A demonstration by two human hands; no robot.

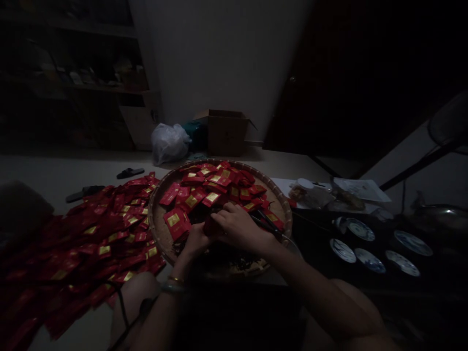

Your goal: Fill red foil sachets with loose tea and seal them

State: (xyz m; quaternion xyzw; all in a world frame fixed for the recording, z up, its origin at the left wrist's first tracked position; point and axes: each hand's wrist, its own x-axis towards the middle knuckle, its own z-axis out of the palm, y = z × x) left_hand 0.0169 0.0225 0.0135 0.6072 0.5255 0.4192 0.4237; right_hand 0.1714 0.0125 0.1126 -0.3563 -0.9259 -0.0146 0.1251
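Observation:
A round woven bamboo tray [281, 195] holds a heap of red packets with gold labels [212, 197]. Dark loose leaf-like bits [243, 263] lie in its near part. Over the tray, my left hand [197, 239] and my right hand [237, 225] meet, fingers closed around a dark red packet [211, 227]. Much of that packet is hidden by my fingers and the dim light. Just right of my right hand, a dark, long-handled tool [268, 224] rests in the tray; its kind is unclear.
Many more red packets [120, 229] cover the floor at left, near a dark slipper [129, 173]. An open cardboard box [226, 134] and a white plastic bag [170, 142] stand behind the tray. Several blue-and-white dishes [369, 260] sit on the dark table at right.

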